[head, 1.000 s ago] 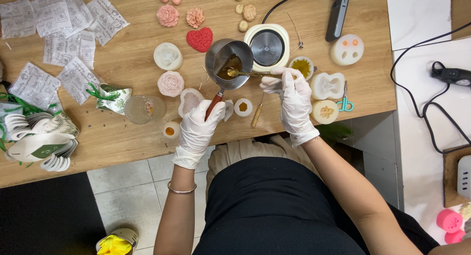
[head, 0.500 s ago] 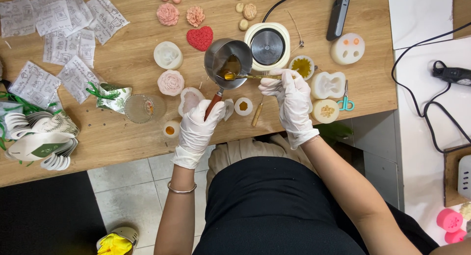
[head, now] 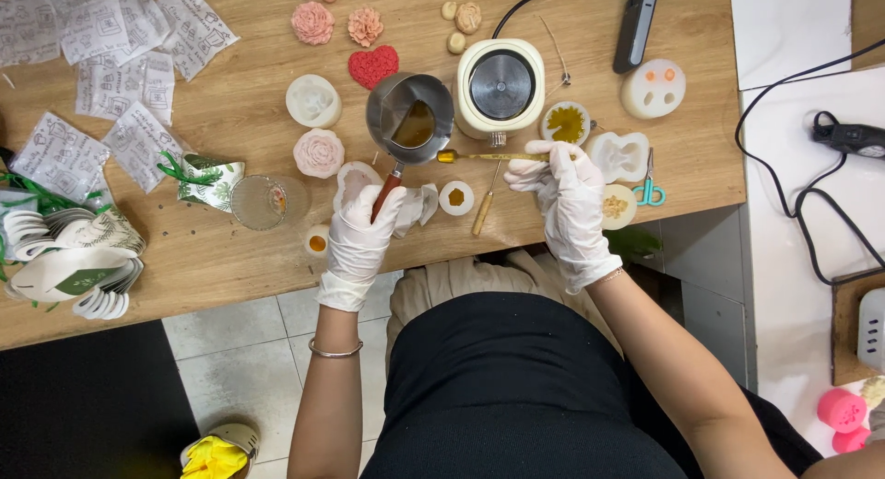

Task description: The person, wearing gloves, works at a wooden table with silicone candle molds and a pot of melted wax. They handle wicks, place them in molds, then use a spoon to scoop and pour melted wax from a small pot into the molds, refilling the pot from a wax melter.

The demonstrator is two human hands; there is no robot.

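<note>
My left hand, in a white glove, grips the reddish handle of a small metal pot holding amber liquid, lifted over the wooden table. My right hand, also gloved, holds a thin gold spoon level, its bowl just right of the pot's rim. A small round white mould with amber filling lies between my hands, beside a wooden stick. A white mould lies partly hidden under my left hand.
A white electric warmer stands behind the spoon. Pink flower and red heart shapes, white moulds, a glass, teal scissors, printed sachets and stacked paper items lie around. Cables run at right.
The spoon has come out of the pot and now sits just right of its rim. My left hand and the pot have barely moved.
</note>
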